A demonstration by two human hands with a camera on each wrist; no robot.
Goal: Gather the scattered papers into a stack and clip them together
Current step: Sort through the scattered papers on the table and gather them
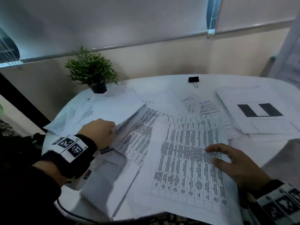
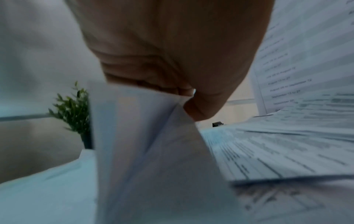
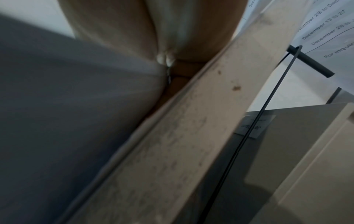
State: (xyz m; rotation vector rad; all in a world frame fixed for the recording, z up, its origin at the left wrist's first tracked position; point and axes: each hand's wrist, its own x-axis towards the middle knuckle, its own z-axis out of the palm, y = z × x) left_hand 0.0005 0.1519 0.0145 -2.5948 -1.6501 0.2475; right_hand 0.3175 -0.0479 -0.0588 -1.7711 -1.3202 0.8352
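Between the left hand's point(image 1: 99, 133) curled fingers point(image 2: 168, 84), at nine o'clock, a sheaf of papers point(image 1: 103, 109) was pinched and lifted. At four o'clock the right hand point(image 1: 235, 164) lay flat, fingers straight, on a printed table sheet point(image 1: 186, 159). More sheets covered the white round table point(image 1: 162, 85) (a black binder clip point(image 1: 193, 79) at twelve). A potted plant point(image 1: 91, 70) stood at eleven, before a cream wall point(image 1: 162, 57) and lowered blinds point(image 1: 113, 21).
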